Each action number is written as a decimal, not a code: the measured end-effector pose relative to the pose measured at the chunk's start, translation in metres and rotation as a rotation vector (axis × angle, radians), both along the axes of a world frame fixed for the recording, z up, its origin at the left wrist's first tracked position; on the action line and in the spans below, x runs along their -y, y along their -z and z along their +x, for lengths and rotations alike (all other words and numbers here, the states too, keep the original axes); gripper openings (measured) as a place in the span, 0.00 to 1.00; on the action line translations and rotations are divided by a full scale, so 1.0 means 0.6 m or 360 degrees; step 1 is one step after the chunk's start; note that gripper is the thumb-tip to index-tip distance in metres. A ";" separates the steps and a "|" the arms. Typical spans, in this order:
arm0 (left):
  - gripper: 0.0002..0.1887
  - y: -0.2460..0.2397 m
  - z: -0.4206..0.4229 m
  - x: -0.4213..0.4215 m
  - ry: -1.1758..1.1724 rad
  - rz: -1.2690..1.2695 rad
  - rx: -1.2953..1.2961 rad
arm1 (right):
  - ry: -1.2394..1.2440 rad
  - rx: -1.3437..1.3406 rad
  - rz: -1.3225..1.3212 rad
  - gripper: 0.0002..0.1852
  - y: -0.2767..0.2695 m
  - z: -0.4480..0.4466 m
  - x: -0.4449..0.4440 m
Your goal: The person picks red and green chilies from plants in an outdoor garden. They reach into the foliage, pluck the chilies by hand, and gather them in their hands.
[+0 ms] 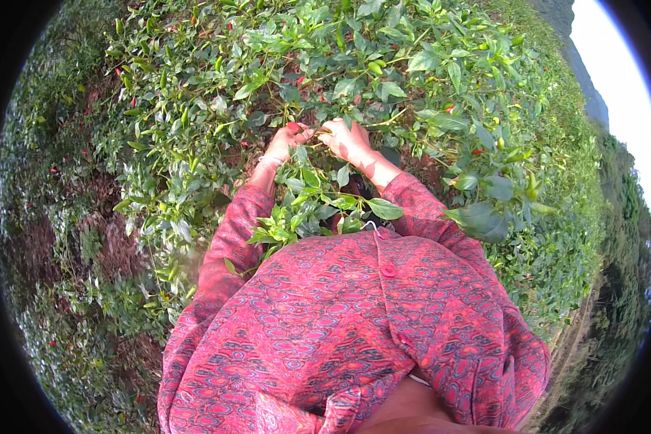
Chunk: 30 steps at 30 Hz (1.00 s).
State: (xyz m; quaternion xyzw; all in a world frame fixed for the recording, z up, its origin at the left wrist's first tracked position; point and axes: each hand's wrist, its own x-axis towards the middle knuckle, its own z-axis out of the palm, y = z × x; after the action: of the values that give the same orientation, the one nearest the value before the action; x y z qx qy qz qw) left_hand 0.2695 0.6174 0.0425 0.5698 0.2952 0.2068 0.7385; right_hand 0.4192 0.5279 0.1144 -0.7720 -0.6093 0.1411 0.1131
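In the upper middle of the head view, both hands meet among the leaves of a chili pepper plant (314, 179). A ripe red chili (293, 127) is held at the fingertips of my left hand (285, 143), which wears a light band at the wrist. Close beside it on the right, my right hand (347, 140) has its fingers bent and pinched at a thin plant stem (322, 131). The fingertips of the two hands almost touch. Leaves partly cover the right fingers, so their exact grip is hard to make out.
Dense chili plants surround me, with green chilies (376, 68) and scattered red ones (449, 109). Leafy branches (282, 222) press against my patterned shirt (325, 304). Reddish-brown soil (116, 244) shows at left. A path (567, 347) and trees (618, 304) lie at right.
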 end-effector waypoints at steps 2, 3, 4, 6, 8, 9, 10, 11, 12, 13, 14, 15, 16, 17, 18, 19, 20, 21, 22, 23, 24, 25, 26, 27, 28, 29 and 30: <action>0.13 -0.008 0.005 -0.002 0.0006 0.0022 -0.0148 | 0.0143 -0.0458 -0.0017 0.12 0.001 0.016 0.005; 0.13 -0.013 0.002 -0.002 0.0001 0.0005 -0.0242 | 0.0270 -0.0856 -0.0059 0.13 -0.015 0.019 0.005; 0.12 -0.009 0.001 -0.003 -0.0024 -0.0051 -0.0253 | 0.0399 -0.1253 -0.0103 0.13 -0.025 0.020 0.005; 0.11 0.002 0.001 -0.006 -0.0067 -0.0165 -0.0273 | 0.0650 -0.1536 -0.0016 0.12 -0.039 0.015 0.005; 0.09 0.011 0.003 0.004 -0.0157 -0.0165 -0.0089 | 0.0776 -0.1619 -0.0042 0.12 -0.062 0.006 0.006; 0.08 0.013 0.007 0.008 -0.0197 -0.0161 0.0010 | 0.0776 -0.1610 -0.0057 0.12 -0.070 0.001 0.006; 0.07 0.015 0.014 0.008 -0.0162 -0.0076 -0.0025 | 0.0777 -0.1600 -0.0071 0.11 -0.077 -0.003 0.005; 0.06 0.023 0.022 0.013 -0.0160 -0.0026 0.0130 | 0.0789 -0.1582 -0.0118 0.11 -0.083 -0.008 0.003; 0.06 0.030 0.027 0.018 -0.0166 0.0026 0.0275 | 0.0793 -0.1573 -0.0169 0.11 -0.087 -0.017 -0.003; 0.06 0.037 0.030 0.021 -0.0171 0.0078 0.0421 | 0.0797 -0.1563 -0.0221 0.11 -0.094 -0.024 -0.006; 0.03 0.046 0.029 0.025 -0.0174 0.0096 0.0374 | 0.0789 -0.1652 -0.0343 0.12 -0.104 -0.031 -0.007; 0.04 0.057 0.029 0.019 -0.0056 0.0100 0.0302 | 0.0763 -0.1657 -0.0375 0.12 -0.103 -0.028 -0.006; 0.04 0.081 0.021 0.003 0.0045 0.0112 0.0222 | 0.0717 -0.1666 -0.0410 0.12 -0.100 -0.031 -0.009; 0.05 0.103 0.020 -0.008 0.0144 0.0126 0.0140 | 0.0667 -0.1676 -0.0446 0.12 -0.098 -0.034 -0.011; 0.10 0.132 0.017 -0.017 0.0060 0.0178 -0.0105 | 0.0609 -0.1832 -0.0465 0.12 -0.098 -0.044 -0.018; 0.13 0.100 0.035 0.004 -0.0017 0.0002 -0.0039 | 0.0630 -0.1825 -0.0465 0.11 -0.088 -0.027 -0.008; 0.15 0.065 0.051 0.029 -0.0095 -0.0175 0.0022 | 0.0648 -0.1818 -0.0466 0.11 -0.078 -0.011 0.003; 0.18 0.027 0.042 0.036 -0.0217 -0.0322 0.0062 | 0.0609 -0.1832 -0.0470 0.11 -0.081 -0.016 0.001; 0.24 0.063 0.034 0.003 -0.0067 -0.1125 0.0327 | 0.0599 -0.1813 -0.0501 0.10 -0.088 -0.023 -0.001; 0.20 0.062 0.031 0.009 -0.0147 -0.0512 0.0211 | 0.0580 -0.1796 -0.0492 0.09 -0.090 -0.028 0.000; 0.17 0.047 0.030 0.024 -0.0217 0.0098 0.0093 | 0.0567 -0.1774 -0.0481 0.08 -0.088 -0.029 0.002; 0.17 0.035 0.028 0.031 -0.0282 0.0708 -0.0031 | 0.0553 -0.1753 -0.0471 0.08 -0.087 -0.029 0.003; 0.15 0.044 0.029 0.022 -0.0214 0.0438 0.0127 | 0.0507 -0.1702 -0.0359 0.06 -0.083 -0.026 0.006; 0.14 0.028 0.029 0.024 -0.0211 0.0664 0.0123 | 0.0518 -0.1600 -0.0367 0.06 -0.087 -0.019 0.008; 0.14 0.002 0.023 0.030 -0.0205 0.0883 0.0118 | 0.0536 -0.1499 -0.0379 0.06 -0.087 -0.008 0.012; 0.15 -0.013 0.023 0.034 -0.0199 0.1103 0.0115 | 0.0554 -0.1398 -0.0392 0.06 -0.088 0.002 0.015; 0.18 -0.018 0.023 0.032 -0.0220 0.1094 0.0109 | 0.0541 -0.1277 -0.0395 0.07 -0.083 0.009 0.013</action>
State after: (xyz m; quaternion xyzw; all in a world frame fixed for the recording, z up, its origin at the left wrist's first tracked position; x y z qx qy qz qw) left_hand 0.2835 0.5979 0.0536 0.7566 0.2212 0.3625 0.4973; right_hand 0.4245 0.5203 0.1642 -0.7530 -0.3604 0.4807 0.2684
